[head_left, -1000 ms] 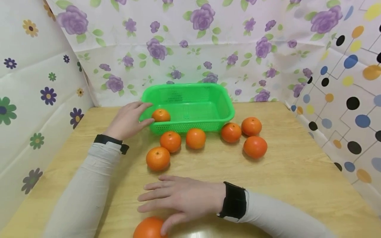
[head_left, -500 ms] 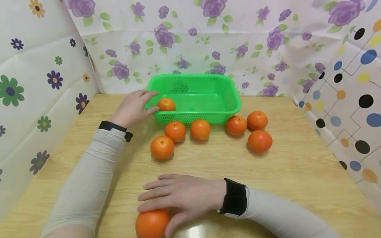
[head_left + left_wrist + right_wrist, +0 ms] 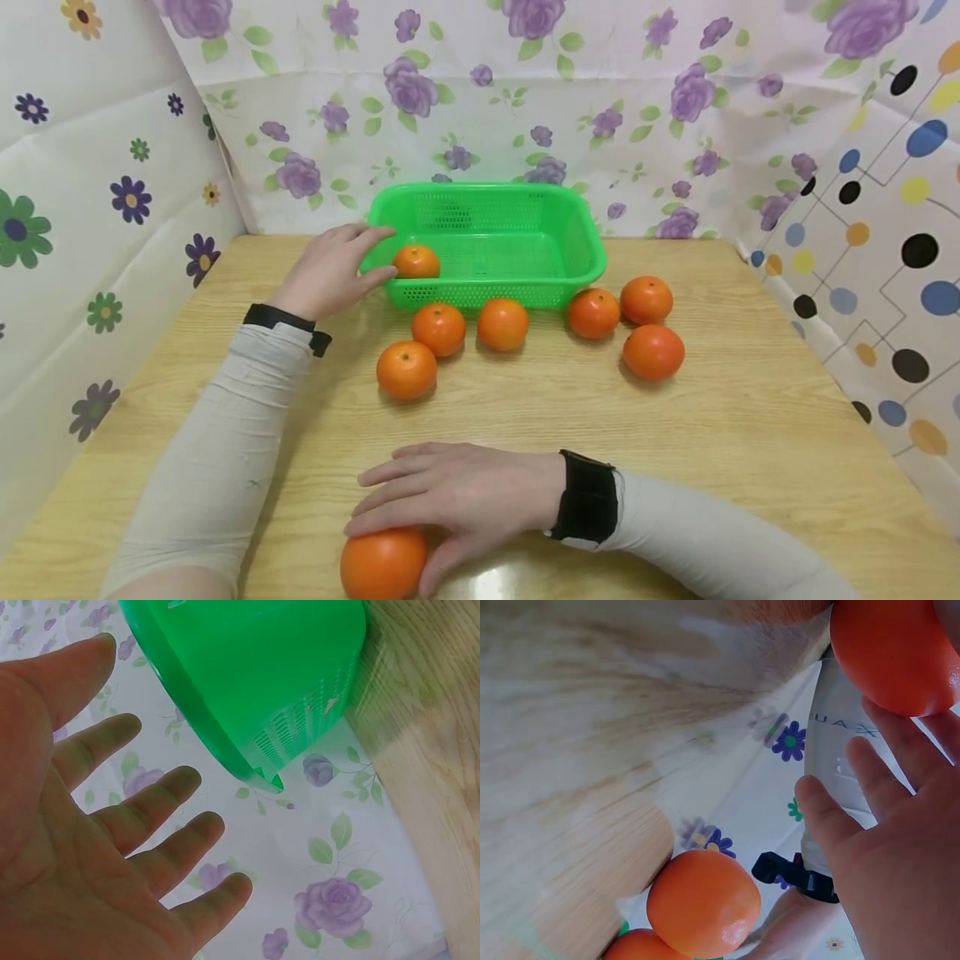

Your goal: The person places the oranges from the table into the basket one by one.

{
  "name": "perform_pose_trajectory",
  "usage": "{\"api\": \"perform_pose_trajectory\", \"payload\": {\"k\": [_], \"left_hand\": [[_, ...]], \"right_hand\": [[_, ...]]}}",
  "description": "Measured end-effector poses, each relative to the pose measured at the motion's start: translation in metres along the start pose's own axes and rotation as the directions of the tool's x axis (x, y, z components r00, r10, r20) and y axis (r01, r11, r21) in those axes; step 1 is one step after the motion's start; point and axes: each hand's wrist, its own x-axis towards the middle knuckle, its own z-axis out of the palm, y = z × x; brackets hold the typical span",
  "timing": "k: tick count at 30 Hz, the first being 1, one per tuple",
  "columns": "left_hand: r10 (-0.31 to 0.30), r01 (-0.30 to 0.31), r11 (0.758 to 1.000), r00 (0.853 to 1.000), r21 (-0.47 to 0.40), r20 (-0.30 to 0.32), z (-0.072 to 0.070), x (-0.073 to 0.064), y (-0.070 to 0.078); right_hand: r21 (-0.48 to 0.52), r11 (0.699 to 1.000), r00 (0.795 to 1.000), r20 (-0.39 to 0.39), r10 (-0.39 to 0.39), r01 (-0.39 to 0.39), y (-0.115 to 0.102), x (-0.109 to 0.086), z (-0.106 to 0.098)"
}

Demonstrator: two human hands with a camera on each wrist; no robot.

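In the head view, the right hand [image 3: 465, 496] lies over the near orange [image 3: 381, 568] on the wooden table [image 3: 720, 467], index finger along its upper side and thumb beside it, fingers extended, not wrapped round it. The left hand [image 3: 326, 271] is beside the left end of the green basket [image 3: 480, 295], which contains one orange; six others sit in front.

In the left wrist view, that hand's fingers are spread wide, holding nothing.

In the right wrist view, fingertips reach the near orange; how firmly they press, I cannot tell. Being round, it would probably roll under one-sided pressure, so thumb and fingers should close evenly on opposite sides.
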Motion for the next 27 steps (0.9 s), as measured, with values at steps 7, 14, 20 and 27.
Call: {"api": "perform_pose_trajectory", "payload": {"k": [7, 14, 20, 27], "left_hand": [[0.008, -0.008, 1.0, 1.0, -0.006, -0.005, 0.002, 0.0, -0.002], [0.003, -0.004, 1.0, 1.0, -0.014, -0.011, 0.004, 0.0, -0.004], [0.003, -0.003, 1.0, 1.0, -0.016, -0.013, 0.004, 0.0, -0.004], [0.008, -0.008, 1.0, 0.999, -0.026, -0.034, 0.001, -0.002, -0.003]], "right_hand": [[0.065, 0.997, 0.996, -0.083, -0.029, 0.034, 0.001, 0.002, 0.003], [0.034, 0.999, 0.995, -0.095, 0.009, -0.006, 0.006, 0.0, 0.003], [0.031, 0.994, 0.989, -0.109, 0.103, -0.1, 0.017, -0.006, -0.009], [0.004, 0.987, 0.949, -0.273, 0.157, -0.162, 0.042, -0.018, -0.032]]}}
